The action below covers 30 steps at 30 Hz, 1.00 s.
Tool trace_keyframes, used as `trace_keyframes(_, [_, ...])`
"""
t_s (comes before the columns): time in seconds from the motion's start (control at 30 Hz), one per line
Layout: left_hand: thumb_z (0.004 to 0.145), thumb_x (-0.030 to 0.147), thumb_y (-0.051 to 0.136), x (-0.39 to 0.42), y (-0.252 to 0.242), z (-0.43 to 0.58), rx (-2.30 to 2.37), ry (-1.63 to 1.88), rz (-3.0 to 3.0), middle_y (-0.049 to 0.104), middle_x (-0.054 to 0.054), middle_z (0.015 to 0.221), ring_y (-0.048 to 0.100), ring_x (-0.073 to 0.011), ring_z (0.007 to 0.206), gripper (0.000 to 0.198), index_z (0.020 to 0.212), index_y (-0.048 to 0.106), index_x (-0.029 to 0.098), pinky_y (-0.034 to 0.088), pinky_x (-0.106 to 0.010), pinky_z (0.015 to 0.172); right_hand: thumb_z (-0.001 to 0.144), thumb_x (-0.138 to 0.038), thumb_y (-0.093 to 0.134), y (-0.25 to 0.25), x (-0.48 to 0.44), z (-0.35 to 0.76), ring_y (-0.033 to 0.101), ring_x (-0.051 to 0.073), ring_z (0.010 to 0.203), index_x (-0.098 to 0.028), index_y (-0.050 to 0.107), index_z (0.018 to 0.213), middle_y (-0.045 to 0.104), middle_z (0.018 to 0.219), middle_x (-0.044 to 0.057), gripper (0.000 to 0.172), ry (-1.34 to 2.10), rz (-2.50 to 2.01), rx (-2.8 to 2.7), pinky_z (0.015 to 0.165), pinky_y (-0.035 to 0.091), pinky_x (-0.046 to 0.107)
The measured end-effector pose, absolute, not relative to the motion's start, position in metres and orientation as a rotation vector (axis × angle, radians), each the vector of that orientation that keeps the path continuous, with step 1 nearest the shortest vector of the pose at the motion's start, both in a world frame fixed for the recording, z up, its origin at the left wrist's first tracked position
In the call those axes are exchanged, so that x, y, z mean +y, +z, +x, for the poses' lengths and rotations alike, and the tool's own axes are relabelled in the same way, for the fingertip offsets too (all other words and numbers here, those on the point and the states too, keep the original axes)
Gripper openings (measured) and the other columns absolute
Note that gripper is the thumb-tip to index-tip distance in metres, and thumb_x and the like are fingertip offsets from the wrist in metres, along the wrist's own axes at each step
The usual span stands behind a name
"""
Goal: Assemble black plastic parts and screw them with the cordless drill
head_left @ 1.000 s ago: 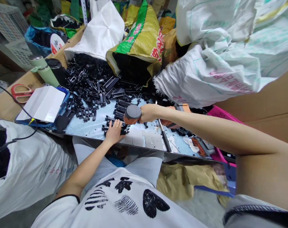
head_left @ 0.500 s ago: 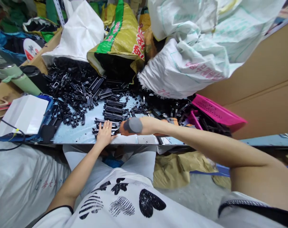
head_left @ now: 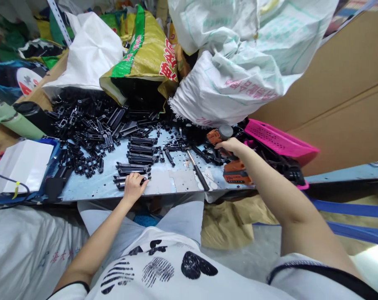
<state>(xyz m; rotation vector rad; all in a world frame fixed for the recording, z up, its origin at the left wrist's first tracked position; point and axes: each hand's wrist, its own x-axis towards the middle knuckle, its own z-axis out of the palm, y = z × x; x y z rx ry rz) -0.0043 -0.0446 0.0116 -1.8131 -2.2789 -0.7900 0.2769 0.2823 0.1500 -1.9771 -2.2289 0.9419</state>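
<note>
My left hand (head_left: 134,187) is at the front edge of the bench, its fingers curled over the right end of a long black part (head_left: 120,183). Just behind it lies another long black part (head_left: 129,168). To the right, my right hand (head_left: 231,146) is wrapped round the handle of an orange and black cordless drill (head_left: 238,173), whose battery base faces me. The drill is held over the right side of the bench, near small black pieces. Between the hands, a hammer-like tool with a black grip (head_left: 200,177) lies on the bench.
Further back, more long parts (head_left: 142,150) lie in a stack beside a heap of small black pieces (head_left: 79,154). Sacks (head_left: 226,89) stand along the rear. A pink basket (head_left: 279,139) is at the right; a white box (head_left: 23,162) and green bottle (head_left: 17,121) are at the left.
My right hand has carried the drill rightward, away from my left hand. My left fingers, flat on the parts before, are now curled on the nearest one. The view has shifted slightly.
</note>
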Motion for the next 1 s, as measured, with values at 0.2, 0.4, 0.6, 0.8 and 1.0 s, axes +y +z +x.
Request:
trace_keyframes(0.2, [0.093, 0.031, 0.042, -0.042, 0.008, 0.004, -2.299, -0.862, -1.827, 0.063, -0.009, 0.091, 0.055, -0.0224, 0.09, 0.027, 0.09, 0.065, 0.018, 0.044, -0.038, 0.08, 0.068, -0.035, 0.071, 0.123, 0.285, 0.285, 0.058, 0.019, 0.059, -0.01, 0.062, 0.099, 0.062, 0.066, 0.008, 0.041, 0.956, -1.973, -2.091, 0.056, 0.047, 0.029])
trace_keyframes(0.4, [0.093, 0.027, 0.044, -0.04, 0.015, -0.017, -2.206, -0.806, -2.235, 0.063, -0.009, 0.1, 0.054, -0.0199, 0.098, 0.023, 0.102, 0.063, 0.017, 0.044, -0.035, 0.086, 0.076, -0.061, 0.057, 0.155, 0.245, 0.281, 0.054, 0.039, 0.1, -0.008, 0.063, 0.106, 0.06, 0.101, 0.028, 0.061, -0.219, -2.054, -2.251, 0.076, 0.043, 0.047])
trace_keyframes(0.6, [0.092, 0.028, 0.047, -0.035, 0.035, -0.027, -2.235, -0.63, -2.396, 0.064, -0.008, 0.103, 0.055, -0.0202, 0.102, 0.022, 0.105, 0.063, 0.019, 0.042, -0.036, 0.09, 0.092, -0.036, 0.04, 0.129, 0.207, 0.152, 0.051, 0.025, 0.107, -0.013, 0.059, 0.115, 0.059, 0.114, 0.016, 0.038, 0.065, -1.012, -2.721, 0.091, 0.039, 0.033])
trace_keyframes(0.8, [0.089, 0.034, 0.052, -0.066, 0.057, 0.01, -2.604, -1.372, -1.77, 0.061, -0.011, 0.114, 0.051, -0.0232, 0.113, 0.029, 0.113, 0.059, 0.019, 0.039, -0.04, 0.098, 0.081, -0.012, 0.051, 0.082, 0.211, 0.007, 0.053, 0.024, 0.109, -0.01, 0.058, 0.116, 0.059, 0.117, 0.017, 0.035, 0.325, -0.515, -3.122, 0.091, 0.039, 0.03])
trace_keyframes(1.0, [0.079, 0.04, 0.066, -0.097, 0.053, 0.023, -2.924, -3.025, 0.026, 0.06, -0.012, 0.106, 0.061, -0.0235, 0.097, 0.037, 0.105, 0.054, 0.017, 0.051, -0.038, 0.083, 0.072, -0.024, 0.068, 0.084, 0.247, -0.022, 0.062, 0.018, 0.091, -0.015, 0.063, 0.11, 0.068, 0.101, 0.006, 0.039, 0.509, -0.374, -3.219, 0.081, 0.046, 0.024])
